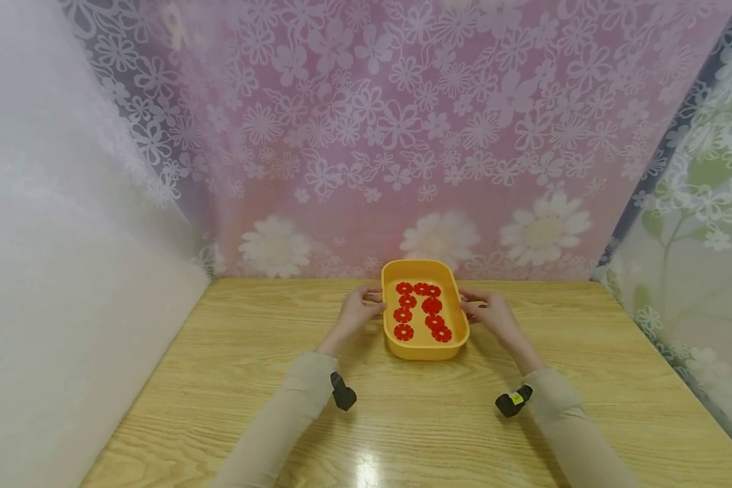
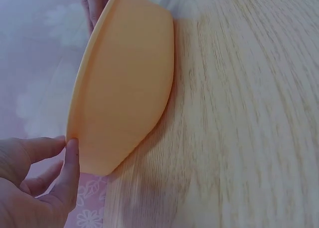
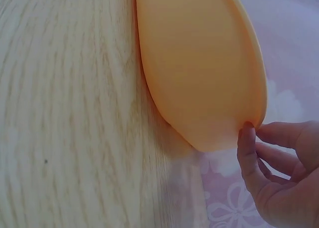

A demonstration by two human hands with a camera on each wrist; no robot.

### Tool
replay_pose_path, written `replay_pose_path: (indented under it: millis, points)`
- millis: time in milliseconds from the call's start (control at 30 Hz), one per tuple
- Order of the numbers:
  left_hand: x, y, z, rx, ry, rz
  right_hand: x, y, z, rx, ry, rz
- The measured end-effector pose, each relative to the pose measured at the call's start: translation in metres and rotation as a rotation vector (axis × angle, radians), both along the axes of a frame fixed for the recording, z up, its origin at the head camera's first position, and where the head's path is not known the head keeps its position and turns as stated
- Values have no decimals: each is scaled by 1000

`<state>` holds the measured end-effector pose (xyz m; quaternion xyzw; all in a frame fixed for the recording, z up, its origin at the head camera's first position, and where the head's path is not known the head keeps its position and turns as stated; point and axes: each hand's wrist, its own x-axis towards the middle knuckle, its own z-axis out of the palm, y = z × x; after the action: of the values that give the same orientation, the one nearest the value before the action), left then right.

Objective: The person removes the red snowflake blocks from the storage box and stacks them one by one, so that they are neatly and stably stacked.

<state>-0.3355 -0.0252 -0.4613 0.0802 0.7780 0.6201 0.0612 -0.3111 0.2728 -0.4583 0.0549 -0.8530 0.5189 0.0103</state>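
A yellow rectangular tray (image 1: 423, 352) with rounded corners stands toward the back of the wooden table. Several red notched discs (image 1: 404, 332) lie inside it, in two rough columns joined by a few at the far end. At the tray's left side, my left hand (image 1: 358, 310) pinches the rim between thumb and fingers. My right hand (image 1: 489, 313) pinches the opposite rim in the same way. Both wrist views show the tray's outer wall (image 2: 127, 73) beside the tabletop, and the fingertips of the right hand (image 3: 279, 173) meeting at the rim.
Behind the tray, a pink flowered curtain (image 1: 354, 135) hangs along the table's back edge. A pale sheet (image 1: 67, 237) closes off the left side, and a flowered one (image 1: 701, 257) the right. Bare wood (image 1: 427, 427) lies between the forearms.
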Motion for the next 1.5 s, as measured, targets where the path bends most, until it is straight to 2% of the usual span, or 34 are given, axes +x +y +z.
replay_pose_path:
  millis: [533, 833, 1133, 1500]
  points:
    - [3, 0, 1, 7, -41, 2, 6, 0, 1, -35, -2, 19]
    - [9, -2, 2, 13, -47, -22, 12, 2, 2, 20, 16, 29]
    - [16, -5, -2, 11, -48, -43, 22, 1, 6, 66, 35, 52]
    - [31, -7, -1, 8, -64, -62, 40, 2, 9, 76, 16, 89]
